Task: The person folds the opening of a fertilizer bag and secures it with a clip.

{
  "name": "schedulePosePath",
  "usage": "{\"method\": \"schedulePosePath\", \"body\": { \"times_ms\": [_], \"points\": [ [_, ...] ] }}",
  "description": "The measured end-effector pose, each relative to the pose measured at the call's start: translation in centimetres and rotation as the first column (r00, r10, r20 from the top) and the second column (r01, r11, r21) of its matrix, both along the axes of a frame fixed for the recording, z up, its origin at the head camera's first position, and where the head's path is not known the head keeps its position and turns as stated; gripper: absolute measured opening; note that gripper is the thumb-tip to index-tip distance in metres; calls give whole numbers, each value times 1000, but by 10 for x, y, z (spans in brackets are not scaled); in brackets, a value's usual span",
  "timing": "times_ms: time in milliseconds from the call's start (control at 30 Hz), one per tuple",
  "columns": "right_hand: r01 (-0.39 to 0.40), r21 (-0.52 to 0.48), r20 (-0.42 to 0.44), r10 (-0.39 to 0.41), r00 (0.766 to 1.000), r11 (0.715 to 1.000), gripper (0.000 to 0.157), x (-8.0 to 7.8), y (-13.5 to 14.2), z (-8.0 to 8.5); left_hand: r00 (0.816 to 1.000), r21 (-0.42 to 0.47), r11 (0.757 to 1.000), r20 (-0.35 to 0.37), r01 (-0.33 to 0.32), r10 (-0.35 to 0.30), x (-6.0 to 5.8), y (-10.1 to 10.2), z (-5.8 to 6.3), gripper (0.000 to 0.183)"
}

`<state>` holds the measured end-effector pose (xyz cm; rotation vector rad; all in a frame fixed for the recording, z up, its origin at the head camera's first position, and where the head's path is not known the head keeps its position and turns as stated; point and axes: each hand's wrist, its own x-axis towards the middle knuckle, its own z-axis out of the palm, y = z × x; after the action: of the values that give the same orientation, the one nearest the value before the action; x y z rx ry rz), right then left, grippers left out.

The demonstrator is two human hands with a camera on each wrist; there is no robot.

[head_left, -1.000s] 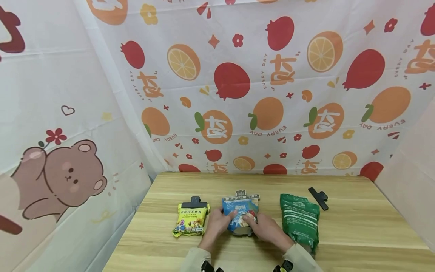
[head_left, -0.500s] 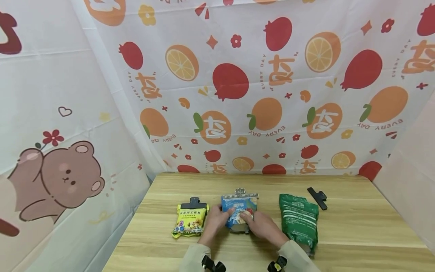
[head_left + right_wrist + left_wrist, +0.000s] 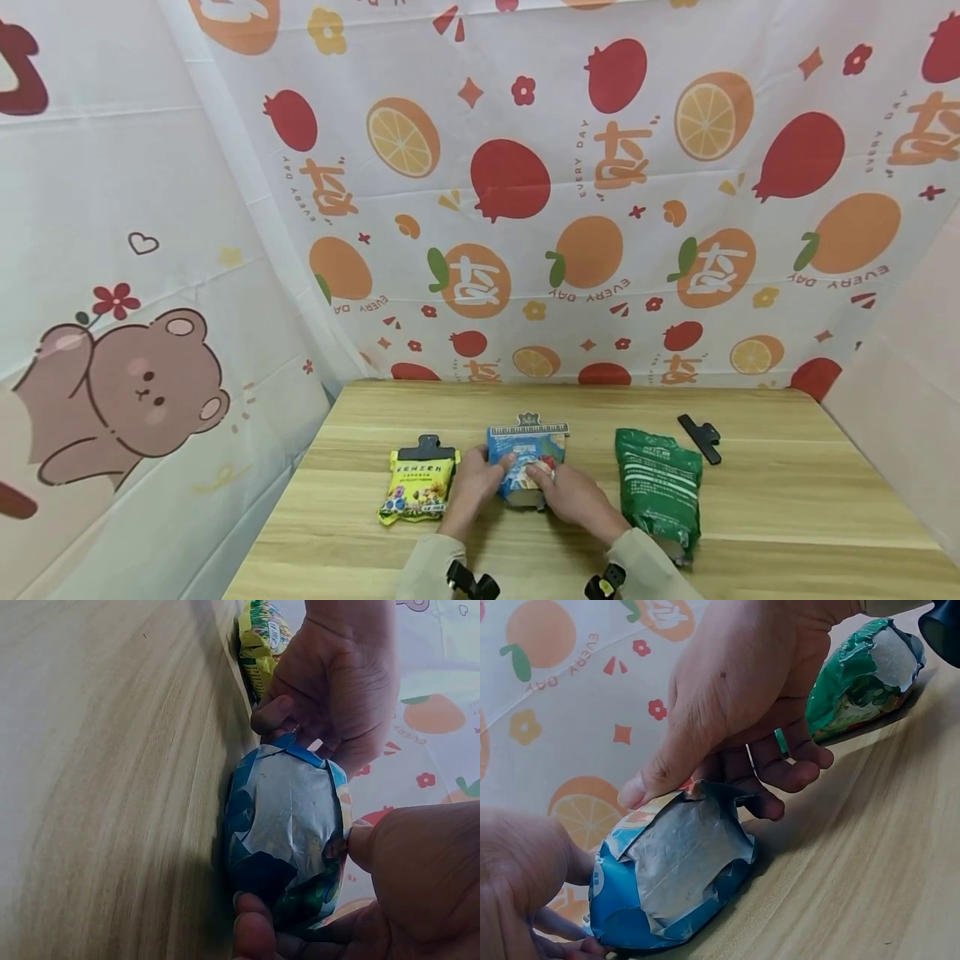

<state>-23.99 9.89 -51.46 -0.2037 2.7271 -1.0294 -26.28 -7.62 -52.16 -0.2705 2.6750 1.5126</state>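
Observation:
A blue snack bag (image 3: 534, 447) lies in the middle of the wooden table (image 3: 787, 500), its far end closed by a ruler-printed clip (image 3: 528, 429). My left hand (image 3: 478, 481) grips the bag's left side, thumb on top. From the other side my right hand (image 3: 564, 493) grips it, thumb pressed on its face. In the left wrist view the right hand (image 3: 742, 712) curls over the blue bag (image 3: 675, 877), whose silver bottom fold faces the camera. The right wrist view shows the bag (image 3: 289, 825) between the left hand (image 3: 345, 682) and the right hand (image 3: 405, 885).
A yellow snack bag (image 3: 418, 487) with a black clip (image 3: 427, 450) lies left of the hands. On the right lies a green bag (image 3: 660, 487), and beyond it a loose black clip (image 3: 701, 438). Printed fruit cloth hangs behind the table and at both sides.
Both hands keep their hold on the blue bag and have crept slightly up it, towards the clipped end. The other bags and the loose clip have not moved.

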Motion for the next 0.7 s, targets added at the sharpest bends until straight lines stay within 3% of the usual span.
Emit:
{"method": "schedulePosePath", "body": {
  "times_ms": [300,567,700],
  "points": [
    [25,51,-30,-24,999,998,60,2,-1,1,994,-129,991,-100,-47,34,3,4,1,66],
    [9,106,-70,-2,998,994,61,3,3,11,975,-215,973,-218,-83,35,8,8,4,58],
    [6,84,-121,4,993,996,56,4,6,22,956,-242,966,-293,-95,20,10,9,8,54]
  ]
}}
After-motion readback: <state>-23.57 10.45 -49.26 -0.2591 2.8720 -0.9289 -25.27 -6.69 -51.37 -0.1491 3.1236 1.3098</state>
